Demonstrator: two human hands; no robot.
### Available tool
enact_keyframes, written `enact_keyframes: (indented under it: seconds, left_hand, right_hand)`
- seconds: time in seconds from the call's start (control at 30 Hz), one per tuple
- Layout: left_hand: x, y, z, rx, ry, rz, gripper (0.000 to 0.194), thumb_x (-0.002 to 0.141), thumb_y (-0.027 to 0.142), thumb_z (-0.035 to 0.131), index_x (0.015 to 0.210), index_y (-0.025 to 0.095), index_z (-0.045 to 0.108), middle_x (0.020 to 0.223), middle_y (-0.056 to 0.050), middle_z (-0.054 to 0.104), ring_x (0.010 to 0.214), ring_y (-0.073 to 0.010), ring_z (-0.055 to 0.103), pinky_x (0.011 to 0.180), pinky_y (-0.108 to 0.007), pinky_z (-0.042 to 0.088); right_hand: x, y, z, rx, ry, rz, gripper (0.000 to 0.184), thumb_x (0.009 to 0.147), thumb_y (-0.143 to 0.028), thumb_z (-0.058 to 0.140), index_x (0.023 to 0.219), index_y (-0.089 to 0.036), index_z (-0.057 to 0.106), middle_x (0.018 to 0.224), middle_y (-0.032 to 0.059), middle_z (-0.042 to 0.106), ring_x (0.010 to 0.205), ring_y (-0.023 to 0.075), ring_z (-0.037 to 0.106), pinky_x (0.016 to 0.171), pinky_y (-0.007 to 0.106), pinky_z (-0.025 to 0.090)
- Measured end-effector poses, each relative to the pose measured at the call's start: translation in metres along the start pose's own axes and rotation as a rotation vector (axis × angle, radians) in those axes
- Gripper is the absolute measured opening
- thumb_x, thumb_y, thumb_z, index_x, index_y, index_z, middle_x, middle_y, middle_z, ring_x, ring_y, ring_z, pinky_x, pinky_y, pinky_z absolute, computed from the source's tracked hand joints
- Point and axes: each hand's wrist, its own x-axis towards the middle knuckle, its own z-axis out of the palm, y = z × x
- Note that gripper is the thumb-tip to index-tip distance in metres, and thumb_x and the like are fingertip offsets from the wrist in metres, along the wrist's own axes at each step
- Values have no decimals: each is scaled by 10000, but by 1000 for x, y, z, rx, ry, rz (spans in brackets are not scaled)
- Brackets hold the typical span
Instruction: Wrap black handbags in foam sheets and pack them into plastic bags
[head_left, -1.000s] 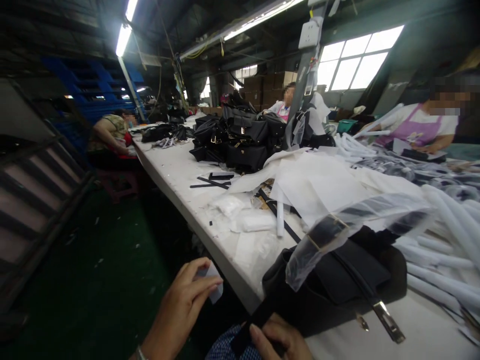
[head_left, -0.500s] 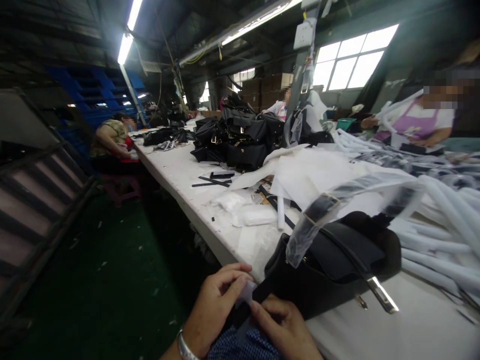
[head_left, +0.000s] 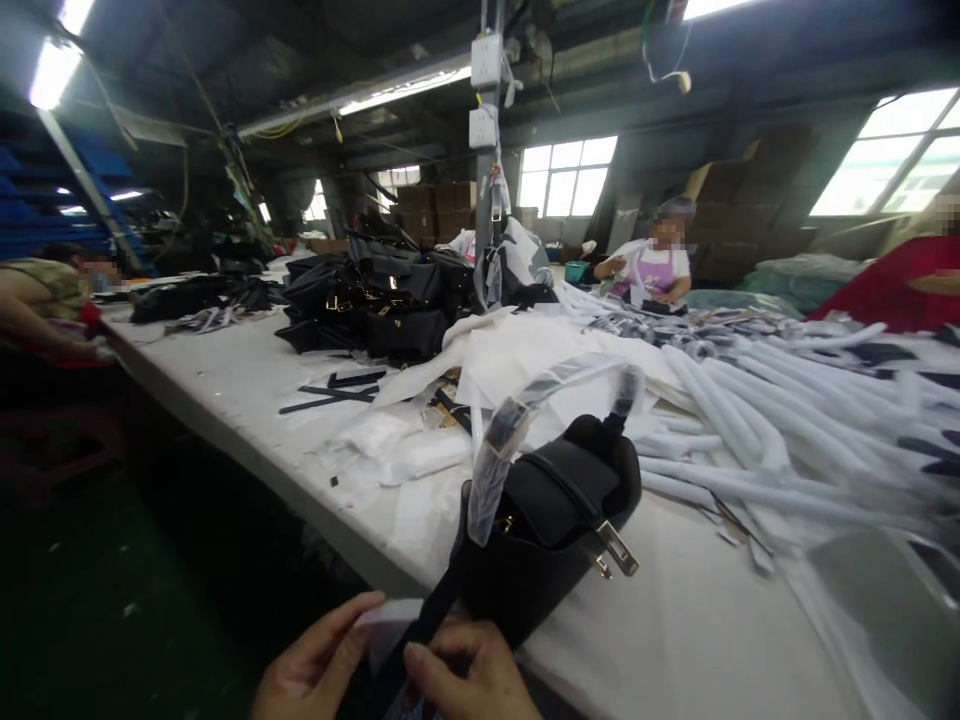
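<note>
My left hand [head_left: 319,655] pinches a small translucent white sheet [head_left: 391,622] at the lower middle of the view. Closed on a black strap [head_left: 439,600] is my right hand [head_left: 465,670], thumb on top. The sheet lies against the strap's side, between both hands. The strap runs up to a black handbag [head_left: 517,585] standing on the table edge. Clear plastic wraps the bag's raised handle [head_left: 501,455]. A gold clasp [head_left: 616,548] hangs from the flap band at its front. The strap's lower end is hidden by my hands.
The white table [head_left: 675,640] stretches away to the left. A heap of black handbags [head_left: 375,290] stands farther back, with white sheets [head_left: 525,350] beside it. Many white wrapped tubes [head_left: 735,420] cover the right side. A co-worker in a purple apron [head_left: 652,272] sits across the table.
My left hand has brought the white sheet from beside the table to the strap. The view has swung right, so the bag appears farther left. My right hand keeps holding the strap.
</note>
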Motion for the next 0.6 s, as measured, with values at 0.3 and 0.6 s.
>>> enact_keyframes:
  seconds: [0.3, 0.6]
  left_hand:
    - [-7, 33, 26, -78, -52, 34, 368, 731, 476, 784, 934, 169, 768, 915, -70, 764, 859, -226, 698, 765, -258, 541]
    - [-1, 33, 0, -79, -120, -12, 353, 757, 435, 773, 911, 134, 669, 835, -75, 755, 733, -184, 696, 654, -238, 504]
  right_hand:
    - [-7, -10, -9, -130, -58, -24, 436, 878, -489, 606, 597, -173, 712, 663, 23, 640, 660, 155, 586, 661, 225, 468]
    - [-15, -10, -11, -102, 9, 87, 378, 810, -538, 666, 982, -219, 775, 791, 56, 723, 645, 182, 642, 601, 234, 504]
